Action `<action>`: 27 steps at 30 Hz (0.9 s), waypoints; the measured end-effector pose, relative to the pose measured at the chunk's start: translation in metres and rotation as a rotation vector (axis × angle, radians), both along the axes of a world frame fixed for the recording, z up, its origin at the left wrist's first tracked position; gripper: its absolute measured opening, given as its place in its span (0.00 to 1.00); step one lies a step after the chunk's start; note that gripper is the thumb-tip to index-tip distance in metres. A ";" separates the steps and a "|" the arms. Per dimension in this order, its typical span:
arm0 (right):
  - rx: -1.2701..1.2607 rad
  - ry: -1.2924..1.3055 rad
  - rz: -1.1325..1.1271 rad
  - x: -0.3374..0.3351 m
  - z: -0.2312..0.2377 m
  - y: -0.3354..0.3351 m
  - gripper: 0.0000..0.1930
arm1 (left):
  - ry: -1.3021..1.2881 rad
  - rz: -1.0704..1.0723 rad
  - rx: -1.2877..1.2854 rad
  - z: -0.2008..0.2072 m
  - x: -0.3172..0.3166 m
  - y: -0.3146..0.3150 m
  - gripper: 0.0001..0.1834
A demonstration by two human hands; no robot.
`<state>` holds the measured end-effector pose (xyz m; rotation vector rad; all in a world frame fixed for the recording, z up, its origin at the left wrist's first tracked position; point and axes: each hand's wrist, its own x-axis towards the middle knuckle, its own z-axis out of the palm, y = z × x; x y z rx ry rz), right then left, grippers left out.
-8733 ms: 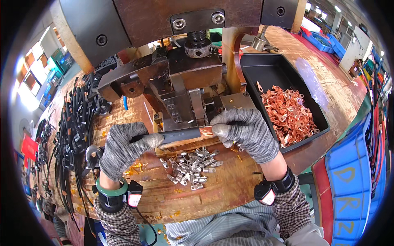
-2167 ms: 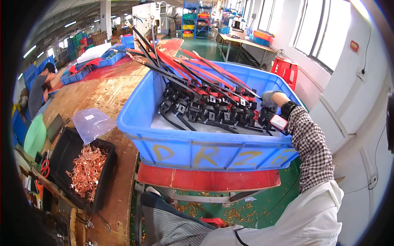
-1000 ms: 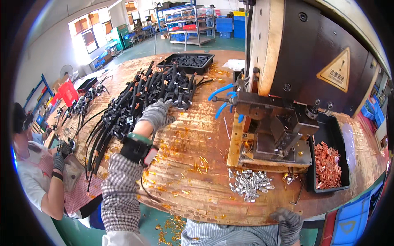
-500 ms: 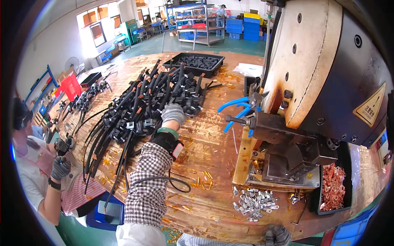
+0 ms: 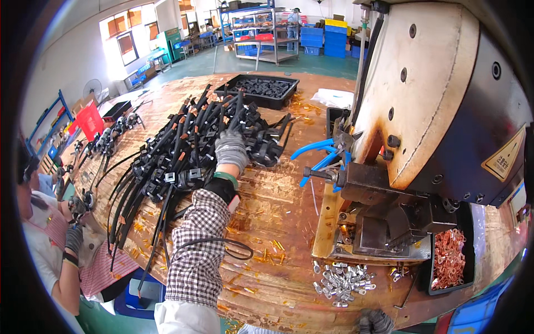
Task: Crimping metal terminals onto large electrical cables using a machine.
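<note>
In a grey glove, my left hand (image 5: 231,149) reaches into the right side of a heaped pile of black cables (image 5: 183,150) with plastic clips and bare copper ends. It touches the black parts there; its fingertips are lost among them, so I cannot tell whether it grips one. My right hand (image 5: 376,321), also gloved, rests low at the table's near edge with its fingers curled together; what they may hold is hidden. Silver cable lugs (image 5: 344,283) lie loose just beyond it, in front of the metal press (image 5: 389,222).
Blue-handled pliers (image 5: 322,158) hang beside the press. A black tray of dark parts (image 5: 261,91) stands behind the pile. At the right is a black bin of copper-coloured lugs (image 5: 448,259). A co-worker (image 5: 61,245) sits at the left, holding parts. Brass scraps litter the wooden table (image 5: 267,206).
My left hand has moved slightly forward, farther into the cable pile. My right hand stays at the table edge. The view has shifted a little.
</note>
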<state>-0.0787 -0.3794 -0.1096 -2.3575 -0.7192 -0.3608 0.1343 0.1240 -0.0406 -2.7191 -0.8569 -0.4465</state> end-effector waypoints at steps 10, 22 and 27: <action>-0.005 0.108 -0.059 0.000 0.009 0.004 0.10 | 0.062 0.172 -0.193 0.010 0.019 0.014 0.24; 0.066 0.084 -0.052 -0.001 0.008 0.006 0.09 | 0.093 0.109 -0.344 0.019 0.017 0.007 0.39; 0.038 0.014 -0.049 0.002 -0.003 0.004 0.09 | 0.134 0.158 -0.379 0.030 0.025 0.002 0.46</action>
